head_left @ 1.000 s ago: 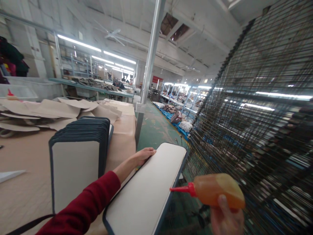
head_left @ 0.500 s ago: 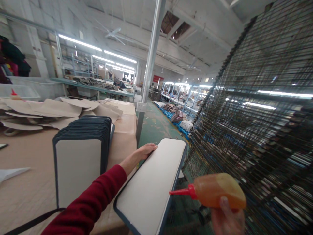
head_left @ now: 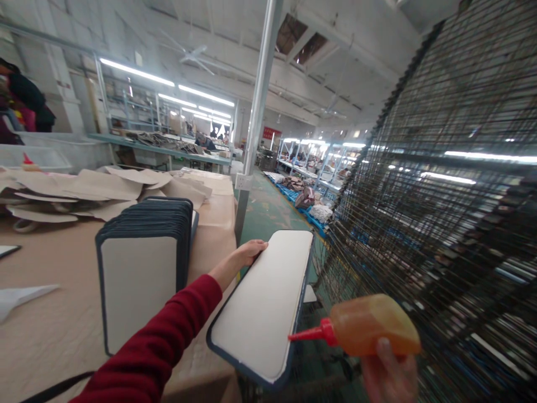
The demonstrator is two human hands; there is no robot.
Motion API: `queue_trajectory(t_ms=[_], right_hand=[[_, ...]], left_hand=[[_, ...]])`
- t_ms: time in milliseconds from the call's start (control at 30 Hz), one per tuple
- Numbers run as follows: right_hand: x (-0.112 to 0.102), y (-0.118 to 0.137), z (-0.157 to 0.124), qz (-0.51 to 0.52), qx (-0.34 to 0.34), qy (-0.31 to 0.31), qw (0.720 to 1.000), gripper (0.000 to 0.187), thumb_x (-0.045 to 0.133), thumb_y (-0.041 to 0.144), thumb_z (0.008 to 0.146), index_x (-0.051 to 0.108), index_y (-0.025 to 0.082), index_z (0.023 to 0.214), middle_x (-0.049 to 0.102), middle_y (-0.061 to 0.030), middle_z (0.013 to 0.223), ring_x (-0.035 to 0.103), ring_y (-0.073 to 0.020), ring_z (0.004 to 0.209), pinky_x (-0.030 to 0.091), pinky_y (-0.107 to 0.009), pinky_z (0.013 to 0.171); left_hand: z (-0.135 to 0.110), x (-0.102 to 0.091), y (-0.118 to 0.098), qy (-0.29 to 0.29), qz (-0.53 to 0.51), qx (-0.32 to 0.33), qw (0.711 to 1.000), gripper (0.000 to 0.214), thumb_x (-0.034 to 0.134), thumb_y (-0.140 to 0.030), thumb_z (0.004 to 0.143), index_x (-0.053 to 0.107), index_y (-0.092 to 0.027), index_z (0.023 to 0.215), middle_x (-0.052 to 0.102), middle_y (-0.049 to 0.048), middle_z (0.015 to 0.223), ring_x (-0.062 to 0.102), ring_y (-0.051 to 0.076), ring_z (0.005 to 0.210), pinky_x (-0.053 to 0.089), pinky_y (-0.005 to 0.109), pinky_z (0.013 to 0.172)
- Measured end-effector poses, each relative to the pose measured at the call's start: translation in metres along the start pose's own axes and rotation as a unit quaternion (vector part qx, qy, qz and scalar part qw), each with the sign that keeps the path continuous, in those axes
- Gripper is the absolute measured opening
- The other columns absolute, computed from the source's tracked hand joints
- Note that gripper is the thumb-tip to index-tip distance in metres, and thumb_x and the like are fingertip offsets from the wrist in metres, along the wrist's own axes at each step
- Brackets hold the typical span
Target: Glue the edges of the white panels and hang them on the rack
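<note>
My left hand [head_left: 248,252], in a red sleeve, grips the left long edge of a white panel with a dark blue rim [head_left: 268,302]. The panel is held flat in the air past the table's right end, pointing towards a tall wire rack [head_left: 440,212]. My right hand [head_left: 388,375] is closed round an orange squeeze bottle [head_left: 373,327] with a red nozzle. The nozzle tip sits beside the panel's right edge; whether it touches is unclear.
A stack of matching panels [head_left: 145,268] stands on edge on the paper-covered table [head_left: 50,330]. Loose brown sheets [head_left: 92,190] lie at the table's back. A metal post [head_left: 255,123] rises behind the table. Other workbenches and a green floor aisle [head_left: 272,215] stretch beyond.
My left hand has carried the panel forward and slightly up, away from the table towards the wire rack. The bottle has stayed at the lower right.
</note>
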State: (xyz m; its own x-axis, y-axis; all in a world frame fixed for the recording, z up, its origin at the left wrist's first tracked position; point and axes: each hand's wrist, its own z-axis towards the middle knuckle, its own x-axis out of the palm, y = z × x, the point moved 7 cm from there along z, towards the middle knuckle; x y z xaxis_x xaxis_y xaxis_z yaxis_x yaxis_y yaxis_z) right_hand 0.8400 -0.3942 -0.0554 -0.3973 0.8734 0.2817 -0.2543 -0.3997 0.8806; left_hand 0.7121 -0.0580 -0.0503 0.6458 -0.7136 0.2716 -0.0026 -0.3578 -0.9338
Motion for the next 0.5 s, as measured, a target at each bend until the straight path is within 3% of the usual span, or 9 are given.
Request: queue_trajectory(t_ms=[233,500], right_hand=[[0.003,-0.009,-0.006,0.026,0.063,0.009,0.998,0.052,0.078,0.035,0.059,0.059,0.018,0.104,0.068,-0.0071,0.088,0.063,-0.0196,0.073,0.052,-0.031,0.068],[0.004,-0.01,-0.007,0.04,0.063,-0.002,0.997,0.052,0.078,0.036,0.059,0.059,0.017,0.103,0.068,-0.0039,0.078,0.063,-0.0177,0.068,0.052,-0.027,0.063]], left_hand=[[0.003,-0.008,-0.001,-0.019,-0.007,-0.002,1.0,0.015,0.058,-0.018,0.081,0.05,-0.015,0.069,0.057,-0.0012,0.05,0.054,0.013,0.043,0.046,0.025,0.047],[0.009,-0.023,0.003,-0.051,-0.011,-0.001,0.999,0.017,0.052,-0.013,0.083,0.049,-0.015,0.066,0.054,-0.0023,0.046,0.051,0.012,0.039,0.044,0.023,0.045]])
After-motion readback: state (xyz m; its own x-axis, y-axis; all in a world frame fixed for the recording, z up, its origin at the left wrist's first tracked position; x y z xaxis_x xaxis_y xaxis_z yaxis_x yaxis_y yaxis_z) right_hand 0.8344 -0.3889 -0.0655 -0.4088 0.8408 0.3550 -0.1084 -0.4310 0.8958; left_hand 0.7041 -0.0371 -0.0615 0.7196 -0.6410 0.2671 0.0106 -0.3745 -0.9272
